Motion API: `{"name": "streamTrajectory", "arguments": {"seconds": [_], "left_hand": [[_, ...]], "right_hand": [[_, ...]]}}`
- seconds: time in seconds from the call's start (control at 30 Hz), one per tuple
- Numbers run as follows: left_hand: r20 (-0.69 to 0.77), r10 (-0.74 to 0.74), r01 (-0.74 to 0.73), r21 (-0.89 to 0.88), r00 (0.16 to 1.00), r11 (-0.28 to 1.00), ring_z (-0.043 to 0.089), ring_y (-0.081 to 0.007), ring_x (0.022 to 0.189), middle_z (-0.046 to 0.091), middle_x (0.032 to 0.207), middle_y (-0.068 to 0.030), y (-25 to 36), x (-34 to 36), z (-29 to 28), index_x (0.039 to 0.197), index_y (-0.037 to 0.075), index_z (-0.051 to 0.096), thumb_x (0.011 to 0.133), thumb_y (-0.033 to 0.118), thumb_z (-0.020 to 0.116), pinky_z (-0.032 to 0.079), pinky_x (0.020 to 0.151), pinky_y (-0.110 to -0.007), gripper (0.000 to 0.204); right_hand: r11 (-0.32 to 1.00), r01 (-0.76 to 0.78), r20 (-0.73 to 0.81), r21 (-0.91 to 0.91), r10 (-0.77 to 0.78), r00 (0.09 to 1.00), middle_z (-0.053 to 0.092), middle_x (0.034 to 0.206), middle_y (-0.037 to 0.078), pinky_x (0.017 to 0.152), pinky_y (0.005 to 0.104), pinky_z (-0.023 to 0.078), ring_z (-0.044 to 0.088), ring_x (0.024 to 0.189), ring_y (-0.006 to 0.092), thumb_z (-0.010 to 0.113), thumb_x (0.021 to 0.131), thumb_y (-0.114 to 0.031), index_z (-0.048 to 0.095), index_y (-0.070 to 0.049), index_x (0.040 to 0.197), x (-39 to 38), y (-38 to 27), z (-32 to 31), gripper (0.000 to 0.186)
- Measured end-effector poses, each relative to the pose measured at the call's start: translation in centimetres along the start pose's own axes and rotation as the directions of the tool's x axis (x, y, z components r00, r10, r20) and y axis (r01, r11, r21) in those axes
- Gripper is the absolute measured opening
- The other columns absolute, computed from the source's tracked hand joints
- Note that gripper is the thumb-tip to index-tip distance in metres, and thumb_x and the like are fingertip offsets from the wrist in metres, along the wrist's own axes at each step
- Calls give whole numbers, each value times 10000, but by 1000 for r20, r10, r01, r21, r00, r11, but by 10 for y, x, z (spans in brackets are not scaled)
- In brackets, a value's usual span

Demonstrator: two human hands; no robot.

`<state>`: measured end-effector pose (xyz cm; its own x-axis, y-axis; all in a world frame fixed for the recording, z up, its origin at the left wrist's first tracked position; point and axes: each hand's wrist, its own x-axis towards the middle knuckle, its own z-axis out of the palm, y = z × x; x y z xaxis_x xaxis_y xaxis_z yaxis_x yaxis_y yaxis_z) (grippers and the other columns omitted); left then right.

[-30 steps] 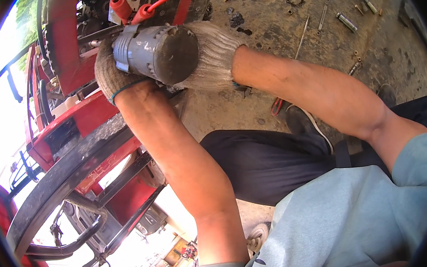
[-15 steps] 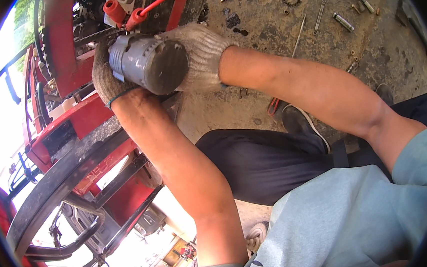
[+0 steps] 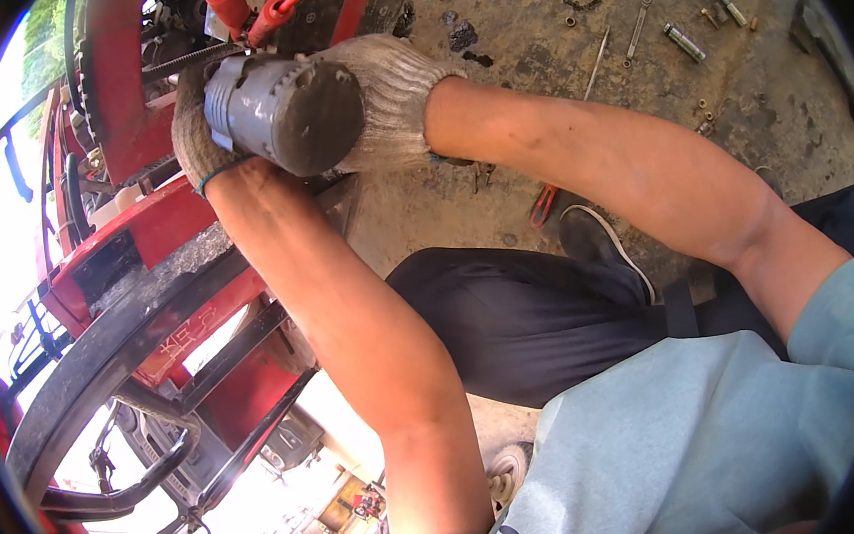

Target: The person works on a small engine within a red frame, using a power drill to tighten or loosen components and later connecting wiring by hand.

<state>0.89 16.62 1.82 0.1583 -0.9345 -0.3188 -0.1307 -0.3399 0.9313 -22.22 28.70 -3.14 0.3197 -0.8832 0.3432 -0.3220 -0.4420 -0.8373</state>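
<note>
Both my hands wear knitted work gloves and grip a grey cylindrical motor-like part [image 3: 284, 113]. My left hand [image 3: 194, 135] wraps around its far left side. My right hand [image 3: 388, 94] clasps its right side from above. The part is held against the red machine frame [image 3: 123, 100] near the top left, close to red-capped cables [image 3: 246, 5]. Its dark round end faces me.
A black steering wheel [image 3: 94, 364] and red machine panels fill the left. On the stained concrete floor lie bolts, nuts, a wrench [image 3: 637, 28] and red-handled pliers [image 3: 545, 205]. My dark trousers and shoe [image 3: 597, 254] lie to the right.
Both hands have carried the grey part up and slightly left, closer to the red frame and the red-capped cables.
</note>
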Motion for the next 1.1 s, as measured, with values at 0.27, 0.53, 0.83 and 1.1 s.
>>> {"name": "streamTrajectory", "arguments": {"seconds": [0.27,0.53,0.83,1.1], "left_hand": [[88,-58,71,-148,994,986,673,-302,1007,732,1085,-109,9,-36,5,1136,111,688,1071,320,517,544,945,-447,278],[-198,-35,42,29,980,999,698,-302,815,723,959,-153,-1,-56,54,1115,8,679,1020,343,573,583,761,-437,363],[120,514,-441,696,850,567,692,-197,869,731,949,-120,-13,-158,109,1090,15,676,967,89,630,551,794,-316,151],[334,-72,211,-400,940,892,744,-300,865,753,983,-156,-60,-205,169,1053,21,677,1059,264,584,615,833,-460,260]], "right_hand": [[997,74,-41,13,-74,996,741,1093,71,868,418,579,716,1005,266,691,887,-394,686,-144,1167,1,10,26,376],[963,244,-254,110,-210,944,736,1042,167,869,454,571,715,1002,356,717,846,-397,672,-75,1127,-21,51,53,430],[970,175,220,170,-210,953,721,1147,202,897,474,561,697,1053,400,796,784,-305,553,-64,1372,-80,68,-73,680],[930,365,556,46,-327,764,690,1217,219,942,477,567,684,1098,402,784,803,-218,538,-52,1417,-128,110,-197,681]]}}
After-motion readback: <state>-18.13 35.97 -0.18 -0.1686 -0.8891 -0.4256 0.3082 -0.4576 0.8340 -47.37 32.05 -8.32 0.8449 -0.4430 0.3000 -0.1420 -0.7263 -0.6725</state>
